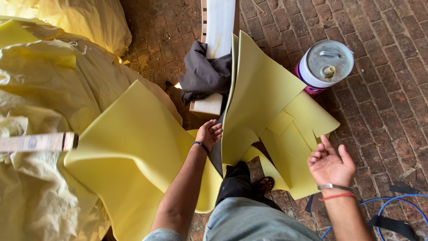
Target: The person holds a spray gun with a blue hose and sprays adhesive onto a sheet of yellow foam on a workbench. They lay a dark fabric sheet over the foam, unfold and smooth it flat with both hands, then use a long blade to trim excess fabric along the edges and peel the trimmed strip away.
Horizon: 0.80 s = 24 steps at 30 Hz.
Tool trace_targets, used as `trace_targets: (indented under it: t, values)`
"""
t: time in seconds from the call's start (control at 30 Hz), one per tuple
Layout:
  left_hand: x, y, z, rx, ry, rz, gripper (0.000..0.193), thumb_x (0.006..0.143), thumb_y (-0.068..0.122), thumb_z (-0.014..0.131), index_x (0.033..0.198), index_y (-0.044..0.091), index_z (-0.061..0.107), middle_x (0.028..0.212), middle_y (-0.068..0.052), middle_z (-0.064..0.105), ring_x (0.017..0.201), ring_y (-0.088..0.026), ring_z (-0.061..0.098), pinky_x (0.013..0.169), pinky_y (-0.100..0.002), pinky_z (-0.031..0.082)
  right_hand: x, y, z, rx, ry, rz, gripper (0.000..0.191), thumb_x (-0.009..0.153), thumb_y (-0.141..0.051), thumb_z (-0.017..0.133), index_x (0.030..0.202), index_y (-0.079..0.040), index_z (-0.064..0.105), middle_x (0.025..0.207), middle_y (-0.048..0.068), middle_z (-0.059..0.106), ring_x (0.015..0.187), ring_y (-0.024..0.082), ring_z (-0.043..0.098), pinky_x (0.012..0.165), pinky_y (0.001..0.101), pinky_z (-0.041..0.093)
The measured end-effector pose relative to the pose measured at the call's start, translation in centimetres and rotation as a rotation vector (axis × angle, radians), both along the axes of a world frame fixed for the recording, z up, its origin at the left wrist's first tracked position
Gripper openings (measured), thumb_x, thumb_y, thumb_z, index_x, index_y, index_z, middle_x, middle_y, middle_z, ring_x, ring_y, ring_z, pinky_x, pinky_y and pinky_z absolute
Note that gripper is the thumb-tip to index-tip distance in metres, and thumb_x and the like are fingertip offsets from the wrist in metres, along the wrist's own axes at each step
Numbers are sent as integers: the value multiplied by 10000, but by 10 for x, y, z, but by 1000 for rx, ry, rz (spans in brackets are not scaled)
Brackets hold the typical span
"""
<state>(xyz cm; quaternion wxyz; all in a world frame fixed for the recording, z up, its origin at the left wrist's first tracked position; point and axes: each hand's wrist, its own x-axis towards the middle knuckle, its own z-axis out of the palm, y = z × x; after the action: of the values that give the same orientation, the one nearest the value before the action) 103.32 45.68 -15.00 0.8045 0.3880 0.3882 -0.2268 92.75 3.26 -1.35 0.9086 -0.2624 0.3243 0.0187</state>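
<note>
Foam sheet (261,89) edge in left hand (208,134)

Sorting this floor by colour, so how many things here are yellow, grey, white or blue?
Yellow: 3 – large foam sheet, upright foam sheet, plastic bags
Grey: 1 – cloth
White: 1 – tub
Blue: 1 – hose
Total: 6
Left hand touches the upright sheet; right hand is open.

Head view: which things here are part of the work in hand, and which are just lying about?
In hand:
left hand gripping the upright yellow foam sheet
right hand open, near the cut foam pieces

Lying about:
grey cloth
lidded bucket
blue cable
plastic-wrapped bundles
</note>
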Motion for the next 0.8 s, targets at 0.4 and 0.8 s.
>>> trace_targets:
  t: [0.4,0.8]
  values:
    - [209,37,-82,410,108,88,693,836,357,756,1448,139,513,1512,-103,523,1358,-310,452,1051,-562,435,148,72,-37,-224,214,172,414,1037,-386,561,1239,-35,646,957,46,591,828,167,532,762,325,458]
    - [263,69,-118,426,410,368,720,837,452,813,1306,-70,650,1221,-185,701,955,-304,680,837,-443,623,168,107,-41,-255,308,351,391,994,-324,554,1222,-9,598,951,78,581,860,195,534,779,324,480]
